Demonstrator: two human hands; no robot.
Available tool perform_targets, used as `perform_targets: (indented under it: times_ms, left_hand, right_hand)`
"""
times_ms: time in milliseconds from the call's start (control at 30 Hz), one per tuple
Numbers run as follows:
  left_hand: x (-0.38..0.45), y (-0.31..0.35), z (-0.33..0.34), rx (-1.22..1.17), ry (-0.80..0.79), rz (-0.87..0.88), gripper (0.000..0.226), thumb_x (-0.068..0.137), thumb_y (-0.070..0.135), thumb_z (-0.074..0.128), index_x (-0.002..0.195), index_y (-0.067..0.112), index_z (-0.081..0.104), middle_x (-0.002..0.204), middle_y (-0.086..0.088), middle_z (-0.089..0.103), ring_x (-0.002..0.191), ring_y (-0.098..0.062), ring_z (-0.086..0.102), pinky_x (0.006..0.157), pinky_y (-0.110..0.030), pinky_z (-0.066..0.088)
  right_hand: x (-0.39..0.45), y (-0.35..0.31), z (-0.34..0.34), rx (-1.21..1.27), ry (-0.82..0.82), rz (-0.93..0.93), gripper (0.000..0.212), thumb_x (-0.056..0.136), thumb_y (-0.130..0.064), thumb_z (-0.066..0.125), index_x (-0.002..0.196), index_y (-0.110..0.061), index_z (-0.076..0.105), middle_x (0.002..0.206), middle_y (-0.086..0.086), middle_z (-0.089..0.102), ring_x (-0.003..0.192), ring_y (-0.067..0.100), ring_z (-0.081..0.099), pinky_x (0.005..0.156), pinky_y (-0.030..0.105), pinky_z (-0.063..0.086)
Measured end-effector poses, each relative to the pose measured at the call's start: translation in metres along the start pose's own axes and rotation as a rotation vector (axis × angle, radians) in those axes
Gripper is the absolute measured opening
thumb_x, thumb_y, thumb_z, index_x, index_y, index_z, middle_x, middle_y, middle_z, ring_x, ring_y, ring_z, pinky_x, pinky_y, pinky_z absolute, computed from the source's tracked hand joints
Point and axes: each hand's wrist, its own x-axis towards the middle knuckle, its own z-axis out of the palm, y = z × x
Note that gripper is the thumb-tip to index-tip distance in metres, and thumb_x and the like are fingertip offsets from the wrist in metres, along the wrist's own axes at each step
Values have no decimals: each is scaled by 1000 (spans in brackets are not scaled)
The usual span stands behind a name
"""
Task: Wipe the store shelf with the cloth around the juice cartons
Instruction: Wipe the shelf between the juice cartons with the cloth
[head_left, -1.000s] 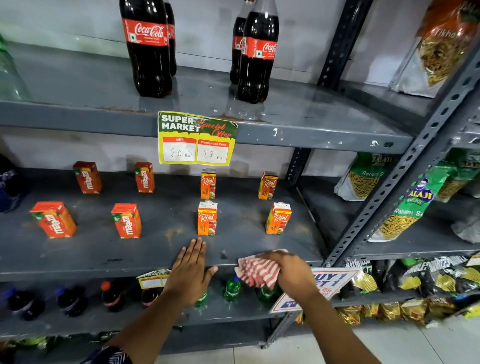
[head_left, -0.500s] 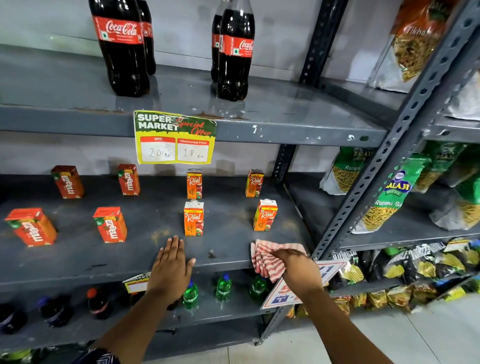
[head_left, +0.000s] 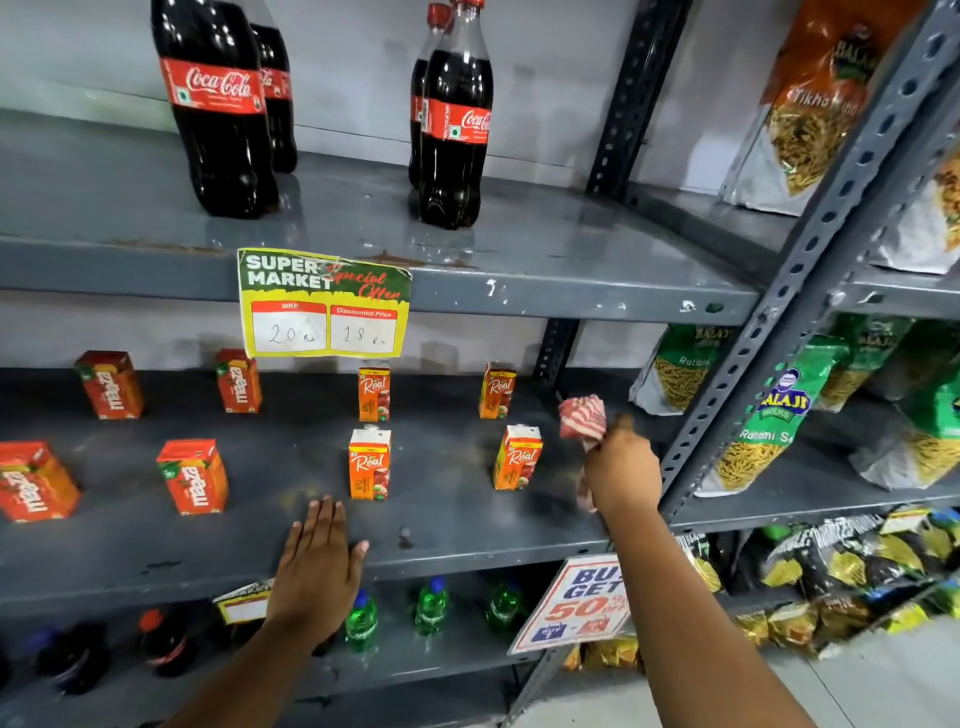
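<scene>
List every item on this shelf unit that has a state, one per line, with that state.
Left hand: flat, palm down on the shelf's front edge.
Right hand: closed on the cloth.
Cloth: bunched, raised off the shelf.
Real cartons: four, upright, spaced apart.
Maaza cartons: four, upright.
Cola bottles: upright, capped where visible.
Price tag: hanging from the upper shelf edge.

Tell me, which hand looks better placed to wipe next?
Right hand: it grips the striped cloth beside the Real cartons. The left hand lies flat on the shelf, empty.

Head camera faces the shelf (head_left: 467, 540) closely, angled slightly down.
</scene>
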Motion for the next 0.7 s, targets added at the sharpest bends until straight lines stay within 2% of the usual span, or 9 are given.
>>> perform_targets:
  times_ms: [67,133,200,233,333,433,533,633,700]
  left_hand:
    - [2,-2,0,38,6,-5,70,95,49,13,149,4,10,160,-12,13,148,-22,3,120,-37,1]
    - [5,-5,-4,38,18,1,88,84,59,-7,149,3,14,159,-12,14,148,-23,5,119,-37,-1]
    - [9,-9,-8,20,30,7,108,73,68,-25,147,2,19,158,-14,19,147,-25,9,118,-37,2]
    - [10,-10,-9,17,42,13,112,73,69,-27,146,0,23,156,-15,23,146,-27,14,118,-39,5]
    - [16,-13,-12,19,74,-2,91,86,59,-4,142,-3,31,152,-18,32,144,-31,23,118,-44,15]
    - [22,-14,-13,7,46,-51,70,92,44,10,147,1,20,157,-13,19,147,-25,9,121,-41,7]
    - [28,-13,-14,1,97,-58,69,92,41,13,144,-1,28,155,-16,25,146,-27,15,119,-43,12]
    - [31,-14,-14,7,129,-30,70,90,41,15,140,-4,37,150,-18,34,143,-30,23,116,-46,20]
    - [31,-15,-11,25,122,-20,67,92,40,17,139,-4,37,149,-18,35,142,-30,24,118,-43,17]
  right_hand:
    - [23,-18,3,-45,-94,67,36,90,-10,51,124,-5,41,114,22,64,105,40,62,79,43,51]
    - [43,-30,8,23,-262,85,45,91,-27,58,128,-6,44,123,20,61,113,37,58,90,43,50]
    - [58,-32,13,100,-328,95,52,89,-47,59,124,-10,56,122,18,62,110,35,60,87,38,49]
    - [64,-28,15,118,-284,101,49,89,-49,57,122,-13,61,121,18,63,109,36,60,86,37,48]
    - [73,-14,24,90,-148,156,34,91,-33,55,117,-13,65,120,22,64,107,40,62,89,41,51]
    - [72,-3,50,16,-319,-32,33,92,-21,48,121,-14,64,124,19,64,112,38,61,93,40,50]
    - [65,5,79,12,-505,-161,34,94,-23,51,126,-17,59,126,15,63,113,35,59,96,36,47]
    - [72,13,101,75,-563,-134,33,91,-25,56,124,-22,58,124,12,65,108,33,63,94,45,52]
    - [81,17,111,47,-505,-149,40,91,-30,57,130,-26,54,130,9,61,105,23,64,92,38,54]
